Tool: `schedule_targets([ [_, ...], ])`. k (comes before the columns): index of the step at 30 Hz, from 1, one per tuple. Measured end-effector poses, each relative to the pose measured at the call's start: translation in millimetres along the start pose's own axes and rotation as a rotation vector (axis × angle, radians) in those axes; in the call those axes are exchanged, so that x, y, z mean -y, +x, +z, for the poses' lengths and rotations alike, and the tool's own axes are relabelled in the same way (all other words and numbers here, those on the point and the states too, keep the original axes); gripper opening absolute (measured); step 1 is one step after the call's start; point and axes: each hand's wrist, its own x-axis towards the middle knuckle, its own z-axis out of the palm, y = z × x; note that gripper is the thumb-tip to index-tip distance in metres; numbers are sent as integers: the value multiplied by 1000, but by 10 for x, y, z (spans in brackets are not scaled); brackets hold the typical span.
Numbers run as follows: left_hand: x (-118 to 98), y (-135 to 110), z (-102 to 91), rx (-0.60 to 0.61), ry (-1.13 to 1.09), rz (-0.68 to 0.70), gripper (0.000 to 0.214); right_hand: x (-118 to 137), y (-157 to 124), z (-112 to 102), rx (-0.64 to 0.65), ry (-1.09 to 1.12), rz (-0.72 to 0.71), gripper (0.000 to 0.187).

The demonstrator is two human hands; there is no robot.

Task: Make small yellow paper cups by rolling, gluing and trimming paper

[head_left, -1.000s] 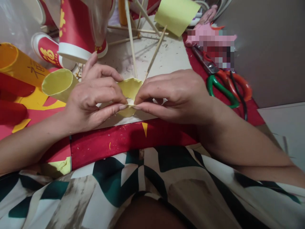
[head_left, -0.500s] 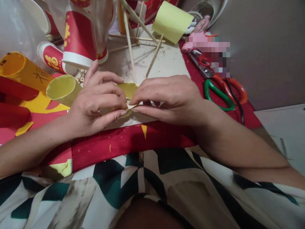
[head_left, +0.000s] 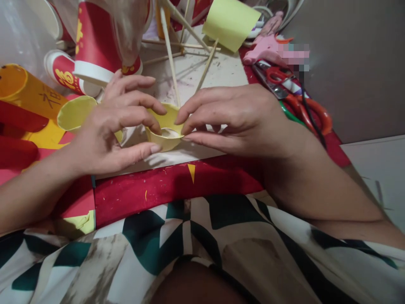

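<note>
A short yellow paper tube (head_left: pixel 167 145) stands upright on the white board, between my two hands. My right hand (head_left: pixel 234 118) pinches its rim on the right side with thumb and fingertips. My left hand (head_left: pixel 104 133) is spread at the tube's left side, thumb outside near the wall and index fingertip by the rim; whether they touch it I cannot tell. Behind my left hand is a second yellow paper tube (head_left: pixel 77 112), partly hidden by that hand.
Red paper cups (head_left: pixel 98 42), an orange paper tube (head_left: pixel 28 90) and red tubes crowd the left. Wooden sticks (head_left: pixel 171 55) form a frame behind the hands. At right lie red-handled scissors (head_left: pixel 316 114), a pink tool (head_left: pixel 265 48) and a yellow paper roll (head_left: pixel 232 23).
My left thumb and fingers have come apart from their pinch at the rim and shifted left. My right hand keeps its pinch, and more of the tube shows.
</note>
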Motion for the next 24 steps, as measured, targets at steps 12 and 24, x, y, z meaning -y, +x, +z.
schedule_targets([
  [12,-115,-3,71,-46,65,-24,10,-16,-8,64,52,-43,-1,20],
  [24,-59,-18,111,-75,-33,10,5,56,15,18,-39,82,-9,21],
])
